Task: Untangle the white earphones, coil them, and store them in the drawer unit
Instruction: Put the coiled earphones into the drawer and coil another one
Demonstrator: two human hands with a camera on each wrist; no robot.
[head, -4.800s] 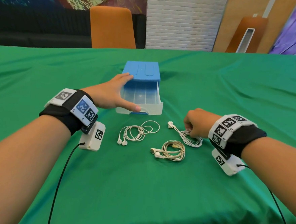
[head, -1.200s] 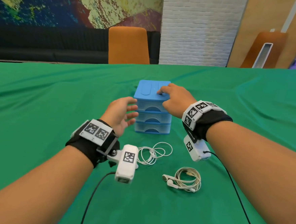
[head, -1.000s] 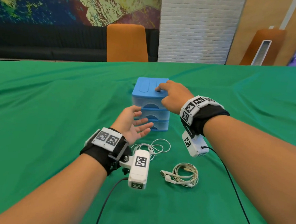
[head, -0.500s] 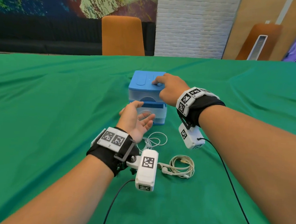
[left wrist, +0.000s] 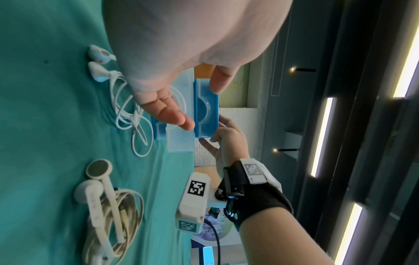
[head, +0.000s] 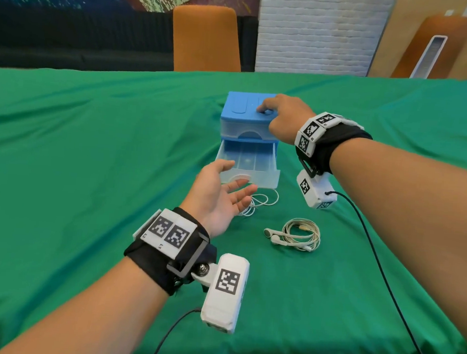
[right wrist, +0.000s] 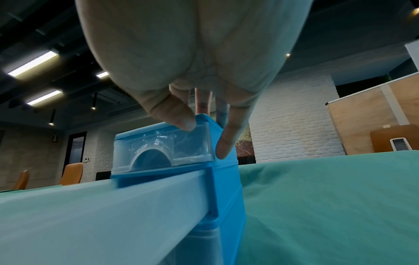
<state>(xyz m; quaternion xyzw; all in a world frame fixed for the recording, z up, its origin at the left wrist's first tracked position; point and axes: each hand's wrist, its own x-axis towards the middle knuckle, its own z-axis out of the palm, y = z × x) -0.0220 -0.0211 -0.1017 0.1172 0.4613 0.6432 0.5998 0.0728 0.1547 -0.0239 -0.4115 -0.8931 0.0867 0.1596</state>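
The blue drawer unit (head: pixel 247 114) stands mid-table with its clear middle drawer (head: pixel 245 164) pulled out and empty. My left hand (head: pixel 239 177) lies palm up, fingers relaxed, its fingertips at the drawer's front handle. Behind it the white earphones (head: pixel 263 202) lie coiled on the cloth, partly hidden; the left wrist view shows the white earphones (left wrist: pixel 122 107) whole. My right hand (head: pixel 275 119) holds the unit from above. In the right wrist view my right hand (right wrist: pixel 202 137) has its thumb on the top drawer's front and one finger down the unit's (right wrist: pixel 226 179) side.
A cream earphone coil (head: pixel 297 235) lies right of the white one, also visible as the cream coil (left wrist: pixel 108 206) in the left wrist view. A green cloth (head: pixel 89 166) covers the table. An orange chair (head: pixel 206 39) stands at the far edge.
The middle drawer, shut a second ago, has slid out toward me with my left hand at its handle. My right hand has stayed on the unit's top.
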